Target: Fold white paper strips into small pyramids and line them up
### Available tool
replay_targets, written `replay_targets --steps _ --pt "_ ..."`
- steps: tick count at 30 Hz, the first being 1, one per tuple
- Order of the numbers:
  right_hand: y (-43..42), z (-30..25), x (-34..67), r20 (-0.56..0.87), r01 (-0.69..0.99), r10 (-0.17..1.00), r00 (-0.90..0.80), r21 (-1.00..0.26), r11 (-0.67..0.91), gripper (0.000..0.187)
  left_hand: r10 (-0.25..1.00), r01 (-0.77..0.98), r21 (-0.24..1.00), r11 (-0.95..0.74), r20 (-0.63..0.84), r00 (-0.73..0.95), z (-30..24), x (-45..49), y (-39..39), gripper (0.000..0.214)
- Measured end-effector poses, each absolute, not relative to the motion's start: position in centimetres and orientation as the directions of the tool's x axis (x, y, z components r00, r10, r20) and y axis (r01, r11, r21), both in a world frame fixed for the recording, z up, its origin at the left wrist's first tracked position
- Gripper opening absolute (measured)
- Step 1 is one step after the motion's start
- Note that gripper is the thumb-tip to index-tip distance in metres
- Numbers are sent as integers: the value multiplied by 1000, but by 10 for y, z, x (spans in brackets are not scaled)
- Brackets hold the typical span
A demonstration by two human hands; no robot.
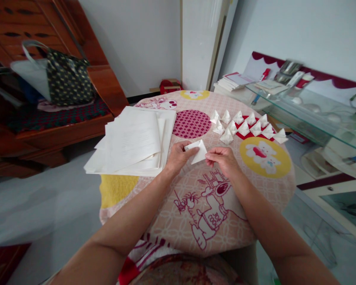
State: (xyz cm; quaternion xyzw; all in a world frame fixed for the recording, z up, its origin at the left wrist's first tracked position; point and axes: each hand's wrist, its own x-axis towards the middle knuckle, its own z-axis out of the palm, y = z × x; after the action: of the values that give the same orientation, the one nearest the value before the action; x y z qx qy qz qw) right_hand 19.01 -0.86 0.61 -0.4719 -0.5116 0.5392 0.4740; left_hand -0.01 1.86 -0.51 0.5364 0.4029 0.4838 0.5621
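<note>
Both my hands pinch one small folded white paper piece above a round table covered with a pink cartoon cloth. My left hand grips its left edge, thumb on top. My right hand holds its lower right side with closed fingers. A stack of white paper sheets lies just left of my left hand. Beyond my right hand, several small folded white paper pieces sit in rows on the cloth.
A wooden bench at the left carries a dotted dark bag. A glass shelf at the right holds booklets, pens and small items. A red object lies on the floor behind the table.
</note>
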Motion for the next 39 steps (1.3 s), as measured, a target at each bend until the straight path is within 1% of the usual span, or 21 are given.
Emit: replay_targets --steps 4,6,8,10,11,13,15,17,18,20,22,25,27,29,30,33,35,37,39 --pt "-8 4 188 -16 -64 999 -50 -998 -19 22 973 -164 986 -32 68 219 -6 2 19 30" --pt "-7 2 189 -11 -45 999 -47 -999 -13 22 971 -139 988 -67 97 219 -6 2 19 29" --pt "-6 0 190 -4 -4 999 -43 -1000 -4 21 966 -35 986 -163 167 195 -5 1 17 26" --pt "-5 -1 190 -1 21 1000 -28 -1000 -1 20 938 143 933 -330 307 162 -2 0 15 21" --pt "-4 -2 191 -4 19 1000 -19 -1000 -4 19 901 236 871 -431 399 172 -1 0 13 18" --pt "-2 -3 191 -22 -12 1000 -11 -1000 -22 18 779 381 680 -627 566 271 2 0 9 14" --pt "0 -4 193 -65 -36 998 -22 -997 -66 21 638 455 458 -764 640 428 3 1 5 16" --pt "1 -5 196 -126 -28 991 -40 -992 -127 24 541 496 267 -826 620 568 2 3 3 21" --pt "2 -5 198 -152 -13 987 -41 -988 -153 25 512 508 192 -840 591 624 1 5 1 23" --pt "2 -6 201 -176 27 984 -17 -984 -175 24 484 514 91 -853 507 713 0 10 -1 27" --pt "2 -5 203 -154 103 988 32 -982 -157 25 493 521 48 -852 408 768 -2 16 -4 27" --pt "2 -2 205 -96 270 992 78 -956 -114 27 550 556 62 -829 275 789 -3 20 -8 19" --pt "1 0 207 -61 349 997 56 -934 -77 26 590 580 118 -806 232 774 -4 20 -8 12" --pt "-1 2 211 -33 401 999 -21 -916 -22 22 623 588 208 -782 219 751 -4 16 -7 9" --pt "-2 4 214 -28 428 997 -77 -904 8 20 639 587 261 -767 216 738 -4 13 -6 11" --pt "-6 9 224 -68 509 959 -275 -857 85 16 669 567 397 -722 190 719 -3 4 0 17" --pt "-10 13 227 -113 551 923 -369 -826 120 14 661 541 444 -714 174 730 -2 0 3 15" --pt "-14 19 226 -134 615 908 -398 -773 155 14 646 512 476 -715 169 744 -1 -2 6 15" --pt "-18 23 220 -120 693 900 -420 -683 232 10 639 488 509 -709 171 750 -1 -2 7 17"
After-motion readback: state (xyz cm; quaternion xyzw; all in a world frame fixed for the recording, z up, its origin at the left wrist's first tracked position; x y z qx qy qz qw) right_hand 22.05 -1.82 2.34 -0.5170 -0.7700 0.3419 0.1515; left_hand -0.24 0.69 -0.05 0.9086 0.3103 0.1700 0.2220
